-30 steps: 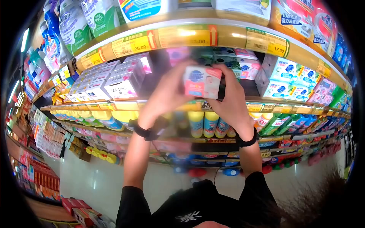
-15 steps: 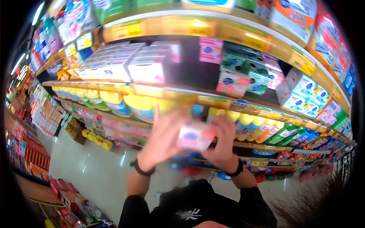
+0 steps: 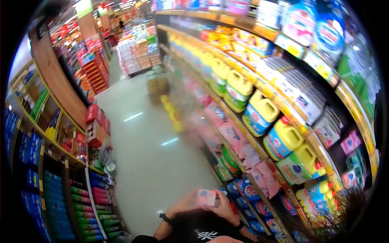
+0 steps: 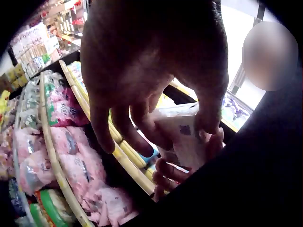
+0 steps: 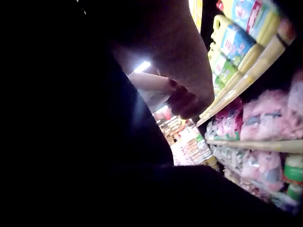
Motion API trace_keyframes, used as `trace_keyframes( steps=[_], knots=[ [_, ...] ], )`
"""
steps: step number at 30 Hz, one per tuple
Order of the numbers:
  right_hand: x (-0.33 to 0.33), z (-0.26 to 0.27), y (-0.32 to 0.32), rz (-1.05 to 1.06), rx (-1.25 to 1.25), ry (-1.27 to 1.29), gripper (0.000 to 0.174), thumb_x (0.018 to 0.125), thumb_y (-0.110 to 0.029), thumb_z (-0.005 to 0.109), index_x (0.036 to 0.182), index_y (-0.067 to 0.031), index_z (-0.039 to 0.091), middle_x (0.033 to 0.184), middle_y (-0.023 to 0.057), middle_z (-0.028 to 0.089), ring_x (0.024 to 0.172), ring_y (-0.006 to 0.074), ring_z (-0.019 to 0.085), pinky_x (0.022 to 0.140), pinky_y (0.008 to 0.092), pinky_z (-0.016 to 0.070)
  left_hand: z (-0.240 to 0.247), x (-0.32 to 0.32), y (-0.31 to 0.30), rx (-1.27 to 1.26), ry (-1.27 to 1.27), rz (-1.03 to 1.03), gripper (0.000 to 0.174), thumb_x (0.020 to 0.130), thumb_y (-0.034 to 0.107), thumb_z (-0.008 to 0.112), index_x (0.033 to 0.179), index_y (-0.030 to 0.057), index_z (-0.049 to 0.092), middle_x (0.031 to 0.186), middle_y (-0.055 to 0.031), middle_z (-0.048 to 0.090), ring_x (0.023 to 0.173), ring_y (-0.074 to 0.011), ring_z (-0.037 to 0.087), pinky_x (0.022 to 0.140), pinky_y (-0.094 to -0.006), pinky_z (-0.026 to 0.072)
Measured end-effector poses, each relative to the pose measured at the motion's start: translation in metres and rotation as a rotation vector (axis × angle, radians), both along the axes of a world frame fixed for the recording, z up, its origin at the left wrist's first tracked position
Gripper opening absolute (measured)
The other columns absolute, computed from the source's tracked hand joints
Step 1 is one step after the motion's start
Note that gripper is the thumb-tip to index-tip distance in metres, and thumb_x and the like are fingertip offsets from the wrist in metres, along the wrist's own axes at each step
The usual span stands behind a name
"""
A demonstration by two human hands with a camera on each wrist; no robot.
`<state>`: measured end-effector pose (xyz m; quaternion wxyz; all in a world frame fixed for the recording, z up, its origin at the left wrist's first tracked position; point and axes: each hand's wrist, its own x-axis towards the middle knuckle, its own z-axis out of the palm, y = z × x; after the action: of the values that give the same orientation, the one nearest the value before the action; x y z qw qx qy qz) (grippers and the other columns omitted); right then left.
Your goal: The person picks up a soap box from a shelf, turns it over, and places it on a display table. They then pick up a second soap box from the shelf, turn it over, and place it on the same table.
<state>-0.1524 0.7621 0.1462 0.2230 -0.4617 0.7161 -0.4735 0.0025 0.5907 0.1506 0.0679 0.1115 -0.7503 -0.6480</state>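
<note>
Close to the chest, both hands hold a pink-and-white soap pack [image 3: 206, 198]. The left hand [image 3: 183, 205] is at its left side and the right hand [image 3: 225, 209] at its right. In the left wrist view, the left hand [image 4: 151, 61] pinches the soap pack [image 4: 183, 135] between thumb and fingers from above. Curled fingertips of the right hand [image 4: 168, 176] press against its lower part. The right wrist view is mostly dark; there the right hand [image 5: 184, 56] covers much of the pack.
Shelves on the right carry yellow jugs [image 3: 259, 111], pink bags [image 3: 233, 137] and white boxes [image 3: 302, 93]. Along the left stand a wooden rack [image 3: 52, 133] and shelves of blue and green goods [image 3: 56, 202]. A pale floor aisle [image 3: 139, 162] runs between, with stacked goods [image 3: 135, 52] beyond.
The hands have drawn the soap pack down from shelf height to the chest. The head view has swung left, from facing the shelf to along the aisle.
</note>
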Motion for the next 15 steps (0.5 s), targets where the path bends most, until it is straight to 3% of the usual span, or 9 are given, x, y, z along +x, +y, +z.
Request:
trace_keyframes(
  steps=[1,2,6,8,9,12,15],
  knots=[
    [0.005,-0.002,-0.018,0.053,0.02,0.054,0.081,0.069,-0.029,0.093,0.132,-0.0007,0.051,0.119,0.0168,0.064,0.107,0.0243,0.066,0.092,0.0359,0.053,-0.008,0.011,-0.012,-0.029,0.013,0.06,0.078,0.08,0.023,0.084,0.145,0.0039,0.046,0.136,-0.015,0.06,0.129,-0.0242,0.055,0.109,-0.0396,0.0423],
    [0.007,-0.001,-0.035,0.135,0.154,-0.084,0.083,0.074,-0.026,0.09,0.139,0.0008,0.045,0.122,0.0178,0.065,0.107,0.0233,0.066,0.091,0.036,0.0529,-0.015,0.025,-0.024,-0.06,0.022,0.117,0.079,0.08,0.023,0.084,0.146,0.004,0.045,0.136,-0.0149,0.06,0.129,-0.0242,0.056,0.109,-0.0393,0.0425],
    [0.027,0.018,-0.11,0.359,0.151,-0.302,0.087,0.08,-0.02,0.085,0.148,0.0012,0.036,0.128,0.0167,0.062,0.111,0.0222,0.065,0.093,0.0365,0.0522,0.001,0.069,-0.063,-0.065,-0.004,0.333,0.083,0.078,0.021,0.087,0.147,0.0042,0.044,0.131,-0.0137,0.063,0.125,-0.0228,0.058,0.108,-0.0386,0.0434],
    [0.044,0.008,-0.137,0.398,0.1,-0.361,0.076,0.082,-0.025,0.084,0.143,-0.003,0.043,0.123,0.0117,0.062,0.11,0.0189,0.062,0.093,0.0349,0.051,0.025,0.088,-0.076,0.035,-0.047,0.409,0.085,0.076,0.02,0.088,0.147,0.0043,0.043,0.13,-0.0137,0.064,0.123,-0.0223,0.059,0.107,-0.0381,0.0442],
    [0.052,0.003,-0.15,0.417,0.075,-0.39,0.071,0.083,-0.028,0.083,0.14,-0.0052,0.047,0.121,0.0092,0.062,0.11,0.0173,0.06,0.093,0.0341,0.0505,0.018,0.098,-0.083,0.051,-0.031,0.454,0.085,0.076,0.019,0.088,0.147,0.0043,0.043,0.128,-0.0138,0.065,0.122,-0.022,0.06,0.106,-0.038,0.0447],
    [0.07,-0.007,-0.184,0.532,0.081,-0.407,0.083,0.083,-0.015,0.082,0.15,-0.0001,0.035,0.135,0.0123,0.056,0.121,0.0198,0.058,0.102,0.035,0.0474,-0.01,0.131,-0.101,0.036,-0.002,0.563,0.084,0.075,0.017,0.089,0.145,0.0045,0.044,0.124,-0.0138,0.067,0.118,-0.0212,0.062,0.104,-0.0373,0.0459],
    [0.085,-0.02,-0.212,0.591,0.098,-0.501,0.08,0.085,-0.012,0.081,0.15,-0.0008,0.035,0.135,0.0114,0.055,0.123,0.019,0.056,0.103,0.0343,0.0457,-0.027,0.149,-0.12,-0.033,-0.005,0.615,0.082,0.074,0.014,0.088,0.143,0.0046,0.045,0.12,-0.013,0.069,0.114,-0.0202,0.063,0.103,-0.0365,0.0465]
  ],
)
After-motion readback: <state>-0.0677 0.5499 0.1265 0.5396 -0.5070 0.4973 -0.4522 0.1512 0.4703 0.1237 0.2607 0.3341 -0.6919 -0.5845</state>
